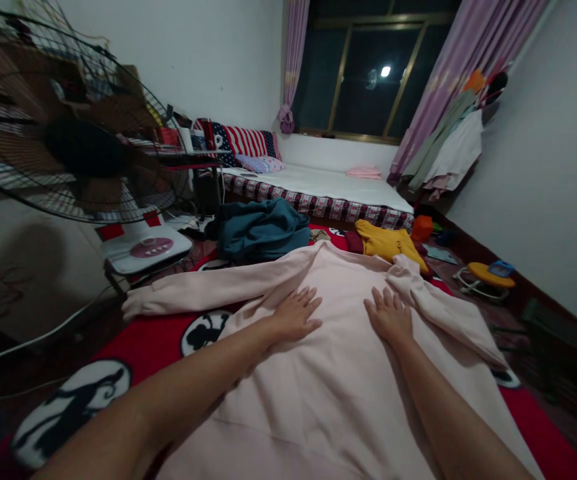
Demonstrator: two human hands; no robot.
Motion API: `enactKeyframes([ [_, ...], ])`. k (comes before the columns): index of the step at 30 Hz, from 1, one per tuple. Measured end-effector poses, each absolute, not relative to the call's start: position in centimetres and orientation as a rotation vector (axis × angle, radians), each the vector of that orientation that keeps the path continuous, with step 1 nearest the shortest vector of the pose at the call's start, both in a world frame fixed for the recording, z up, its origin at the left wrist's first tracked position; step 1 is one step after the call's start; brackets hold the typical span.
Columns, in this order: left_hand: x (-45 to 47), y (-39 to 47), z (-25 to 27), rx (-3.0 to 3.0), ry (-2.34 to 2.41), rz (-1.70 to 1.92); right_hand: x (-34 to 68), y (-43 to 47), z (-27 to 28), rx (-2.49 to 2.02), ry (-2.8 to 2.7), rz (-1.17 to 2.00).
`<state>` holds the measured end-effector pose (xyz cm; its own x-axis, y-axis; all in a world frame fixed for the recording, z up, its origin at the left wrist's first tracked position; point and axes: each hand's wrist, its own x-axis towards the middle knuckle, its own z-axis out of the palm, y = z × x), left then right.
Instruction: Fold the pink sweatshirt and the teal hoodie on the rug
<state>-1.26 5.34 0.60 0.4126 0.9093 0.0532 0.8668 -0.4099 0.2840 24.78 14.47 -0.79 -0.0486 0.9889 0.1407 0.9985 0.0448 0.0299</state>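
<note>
A pale pink sweatshirt (pixel 338 360) lies spread out in front of me, its neck end away from me. One sleeve stretches straight out to the left; the other bends down along the right side. My left hand (pixel 297 315) rests flat on the upper left of the garment, fingers spread. On the upper right part lies my right hand (pixel 390 317), palm down with its fingers apart. Neither hand grips the cloth. Under the sweatshirt is a red blanket (pixel 163 347) with dark figures in white circles.
A large fan (pixel 83 147) stands close at the left. Beyond the sweatshirt lie a teal garment (pixel 263 227) and a yellow garment (pixel 388 241). A low bed (pixel 318 183) sits under the window. At the right is a yellow-topped stool (pixel 486 275).
</note>
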Motion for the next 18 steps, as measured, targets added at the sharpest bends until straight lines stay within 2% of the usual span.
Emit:
enactKeyframes([
  [5,-4.6,-3.1,4.1,2.274,1.092,0.333,24.8,13.6,-0.7,-2.089,-2.215,-0.190],
  [7,-6.8,-4.7,5.5,2.102,1.068,0.409,24.8,13.5,-0.6,-2.080,-2.214,-0.199],
  [10,-11.3,-4.5,7.0,1.937,1.458,0.703,24.8,13.5,-0.7,-2.070,-2.215,-0.225],
  [13,-16.9,-2.6,7.5,2.061,1.978,0.945,24.9,13.6,-0.7,-2.079,-2.213,-0.224],
  [15,-20.1,-1.4,7.1,2.097,2.212,0.788,24.9,13.6,-0.7,-2.080,-2.211,-0.222],
  [18,-22.8,-0.6,6.1,2.028,2.228,0.473,24.9,13.6,-0.8,-2.070,-2.204,-0.212],
])
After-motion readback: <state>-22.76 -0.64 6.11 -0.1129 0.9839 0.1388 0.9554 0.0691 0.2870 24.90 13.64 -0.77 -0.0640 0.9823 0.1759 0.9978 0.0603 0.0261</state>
